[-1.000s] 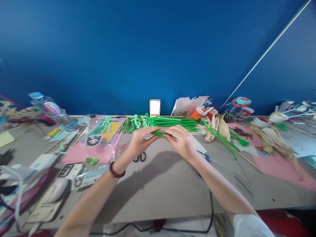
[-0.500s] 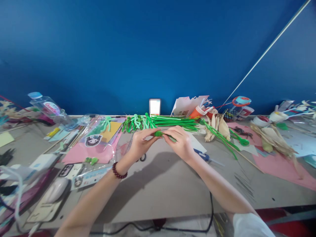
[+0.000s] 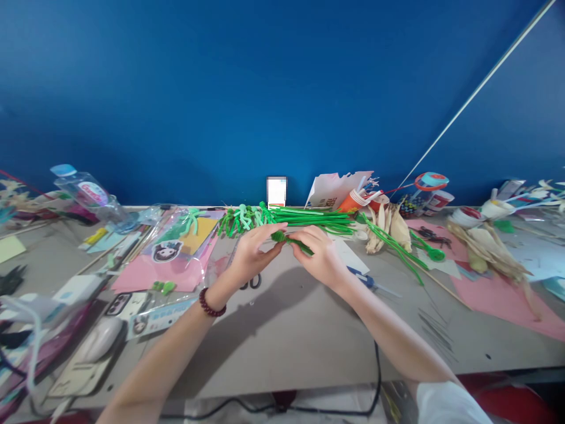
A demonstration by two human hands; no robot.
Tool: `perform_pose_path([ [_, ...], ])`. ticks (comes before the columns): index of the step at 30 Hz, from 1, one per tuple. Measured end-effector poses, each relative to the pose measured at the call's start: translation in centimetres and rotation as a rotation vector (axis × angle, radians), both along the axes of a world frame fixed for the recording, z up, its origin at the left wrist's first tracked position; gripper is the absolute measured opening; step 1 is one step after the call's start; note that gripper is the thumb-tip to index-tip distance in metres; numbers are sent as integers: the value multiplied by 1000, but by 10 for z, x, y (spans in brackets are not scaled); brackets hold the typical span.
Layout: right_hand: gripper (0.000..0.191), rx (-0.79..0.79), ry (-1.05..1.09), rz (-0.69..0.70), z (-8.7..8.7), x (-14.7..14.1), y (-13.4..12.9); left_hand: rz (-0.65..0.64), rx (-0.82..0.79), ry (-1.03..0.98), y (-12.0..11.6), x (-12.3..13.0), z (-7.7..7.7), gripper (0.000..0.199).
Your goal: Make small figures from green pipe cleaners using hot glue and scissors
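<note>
Above the middle of the desk, a short twisted piece of green pipe cleaner (image 3: 279, 237) stretches between my hands. My left hand (image 3: 253, 252) has thumb and forefinger on either side of its rounded, coiled left end; the other fingers are partly hidden. My right hand (image 3: 321, 254) pinches the part farther right, the strand running under its fingers. Just behind lies a bundle of long green pipe cleaners (image 3: 315, 218), with bent green pipe cleaner shapes (image 3: 249, 219) at its left.
A phone-like bright screen (image 3: 276, 192) stands against the blue wall. On the left are a plastic bottle (image 3: 88, 191), pink sheets (image 3: 141, 274) and a white mouse (image 3: 102, 340). To the right are orange cups (image 3: 351, 202), dried husks (image 3: 399, 227) and a blue-handled screwdriver (image 3: 362, 277).
My left fingertips have moved slightly left and apart from my right ones. More of the green piece shows between the hands, its coiled end now toward the left.
</note>
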State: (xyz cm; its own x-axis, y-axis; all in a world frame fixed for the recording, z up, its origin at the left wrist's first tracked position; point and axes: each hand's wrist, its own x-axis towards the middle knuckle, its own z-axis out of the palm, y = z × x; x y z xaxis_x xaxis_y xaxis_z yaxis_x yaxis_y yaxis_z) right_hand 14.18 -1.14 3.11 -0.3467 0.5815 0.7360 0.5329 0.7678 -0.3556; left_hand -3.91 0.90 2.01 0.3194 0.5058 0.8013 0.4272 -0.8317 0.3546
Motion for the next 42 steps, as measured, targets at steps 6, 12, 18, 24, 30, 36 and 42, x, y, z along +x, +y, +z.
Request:
perform_pose_path([
  [6, 22, -11, 38, -28, 0, 0, -2, 42, 75, 21, 1, -1, -2, 35],
  [12, 22, -15, 49, -61, -3, -3, -3, 80, 53, 14, -1, 1, -1, 32],
  [18, 19, -99, 106, -60, -1, -5, -5, -6, -119, -28, -5, 2, 3, 35],
  [24, 18, -570, 363, 45, 1, -4, -2, -314, -439, -266, -3, -1, 9, 56],
  [30, 26, -1213, 656, 403, 10, -1, -1, -447, -693, -452, 3, -4, 5, 35],
  [36, 29, -1317, 646, 468, 15, 0, -2, -427, -690, -476, 2, -3, 8, 31],
  [42, 27, -964, 375, 280, 5, 2, -1, -306, -580, -392, 4, -3, 5, 30],
])
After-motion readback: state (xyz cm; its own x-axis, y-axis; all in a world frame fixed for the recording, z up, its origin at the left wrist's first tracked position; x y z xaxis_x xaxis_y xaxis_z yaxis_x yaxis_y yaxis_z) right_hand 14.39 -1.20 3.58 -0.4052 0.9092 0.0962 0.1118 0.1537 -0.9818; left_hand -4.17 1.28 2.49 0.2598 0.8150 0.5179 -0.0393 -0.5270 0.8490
